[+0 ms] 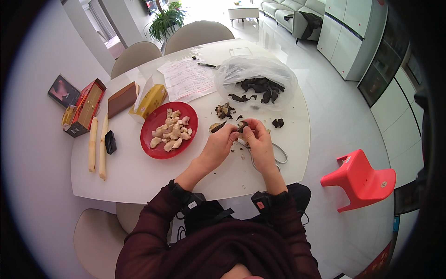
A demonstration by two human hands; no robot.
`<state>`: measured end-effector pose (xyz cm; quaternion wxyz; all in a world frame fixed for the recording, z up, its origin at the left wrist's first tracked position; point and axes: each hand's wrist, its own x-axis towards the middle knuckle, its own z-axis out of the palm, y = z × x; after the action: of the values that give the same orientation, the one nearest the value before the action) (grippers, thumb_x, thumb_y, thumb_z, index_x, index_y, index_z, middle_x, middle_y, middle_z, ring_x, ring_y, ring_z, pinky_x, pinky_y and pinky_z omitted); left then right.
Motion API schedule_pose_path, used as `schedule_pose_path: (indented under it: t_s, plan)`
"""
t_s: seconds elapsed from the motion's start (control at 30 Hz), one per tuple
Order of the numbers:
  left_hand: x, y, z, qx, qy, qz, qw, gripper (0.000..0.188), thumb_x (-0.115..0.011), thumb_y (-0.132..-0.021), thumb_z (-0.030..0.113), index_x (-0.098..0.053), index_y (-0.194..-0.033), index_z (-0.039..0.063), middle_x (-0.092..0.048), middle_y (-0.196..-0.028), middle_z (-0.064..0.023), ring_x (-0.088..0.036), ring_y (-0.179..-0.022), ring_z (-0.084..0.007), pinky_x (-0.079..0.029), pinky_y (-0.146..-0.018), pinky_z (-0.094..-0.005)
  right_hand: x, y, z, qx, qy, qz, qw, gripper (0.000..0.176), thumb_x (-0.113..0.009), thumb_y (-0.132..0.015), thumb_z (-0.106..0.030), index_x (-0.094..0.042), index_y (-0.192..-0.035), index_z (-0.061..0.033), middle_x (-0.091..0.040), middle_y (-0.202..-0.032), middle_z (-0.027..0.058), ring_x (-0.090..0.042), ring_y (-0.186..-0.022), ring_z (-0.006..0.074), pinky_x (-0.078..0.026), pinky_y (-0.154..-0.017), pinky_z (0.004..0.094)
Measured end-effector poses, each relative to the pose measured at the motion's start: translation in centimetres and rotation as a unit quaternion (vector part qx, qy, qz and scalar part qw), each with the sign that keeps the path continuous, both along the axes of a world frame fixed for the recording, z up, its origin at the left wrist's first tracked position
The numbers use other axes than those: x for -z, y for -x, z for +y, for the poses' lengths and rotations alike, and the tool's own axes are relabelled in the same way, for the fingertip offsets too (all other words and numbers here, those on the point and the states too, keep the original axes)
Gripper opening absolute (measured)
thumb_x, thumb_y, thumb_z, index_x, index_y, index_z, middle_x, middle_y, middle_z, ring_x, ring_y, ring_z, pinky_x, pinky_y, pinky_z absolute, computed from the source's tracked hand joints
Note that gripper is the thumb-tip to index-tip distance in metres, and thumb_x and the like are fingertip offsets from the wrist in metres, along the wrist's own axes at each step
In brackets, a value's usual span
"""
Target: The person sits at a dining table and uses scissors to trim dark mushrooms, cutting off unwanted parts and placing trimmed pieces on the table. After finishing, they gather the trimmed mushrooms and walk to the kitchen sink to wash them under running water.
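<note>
My left hand [216,145] and my right hand [259,144] meet over the table, fingertips pinching a dark-shelled piece, seemingly a water caltrop [241,127], with pale flesh showing. Under my right hand lie scissors [284,157], their silver handle loops sticking out to the right. Just beyond my left fingers rests another dark and pale piece [215,127]. Broken shells [223,111] form a small heap farther back, and a few black bits [278,123] sit to the right. Black horned water caltrops [261,89] fill a clear plastic bag [228,71]. Pale peeled kernels [171,130] are piled on a red plate [148,150].
Left on the white table [139,181] are two peeled sticks [92,146], a small black object [110,142], a yellow tissue box [150,101], a brown notebook [122,99] and a red box [87,108]. Behind are written paper [188,80] and a pen [207,65]. A red stool [359,181] stands right.
</note>
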<state>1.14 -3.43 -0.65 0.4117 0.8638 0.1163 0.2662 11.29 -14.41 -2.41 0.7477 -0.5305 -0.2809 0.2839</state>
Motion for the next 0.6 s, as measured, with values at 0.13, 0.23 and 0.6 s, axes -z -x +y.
schedule_pose_path:
  t_s: [0.13, 0.23, 0.6]
  plan:
    - [0.19, 0.15, -0.14, 0.020, -0.003, 0.015, 1.000, 0.018, -0.047, -0.099, 0.017, -0.052, -0.096, 0.000, -0.058, -0.071, -0.0177, -0.058, -0.063, -0.0352, -0.045, -0.058, -0.0396, -0.62, -0.21, -0.51, -0.058, -0.014, 0.132, 0.989, 0.022, -0.053, -0.097, -0.012, -0.055, -0.115, -0.0011, -0.061, -0.106, 0.0031, -0.056, -0.093, 0.0097, -0.045, -0.084, 0.0233]
    - [0.11, 0.32, -0.06, 0.024, 0.005, 0.022, 0.999, 0.020, -0.044, -0.100, 0.018, -0.050, -0.091, 0.000, -0.056, -0.069, -0.0179, -0.057, -0.062, -0.0364, -0.044, -0.057, -0.0414, -0.63, -0.32, -0.74, -0.073, -0.047, 0.196, 0.977, 0.023, -0.056, -0.094, -0.008, -0.057, -0.115, -0.0010, -0.061, -0.101, 0.0010, -0.054, -0.086, 0.0063, -0.045, -0.079, 0.0213]
    - [-0.48, 0.63, 0.21, 0.115, 0.337, 0.045, 0.934, 0.033, -0.035, -0.104, 0.029, -0.047, -0.086, 0.004, -0.050, -0.060, -0.0029, -0.052, -0.048, -0.0117, -0.041, -0.044, -0.0240, -0.08, -0.88, -0.84, -0.133, -0.074, 0.210, 0.966, 0.024, -0.055, -0.095, -0.009, -0.057, -0.116, 0.0008, -0.062, -0.103, 0.0026, -0.056, -0.090, 0.0091, -0.044, -0.084, 0.0228]
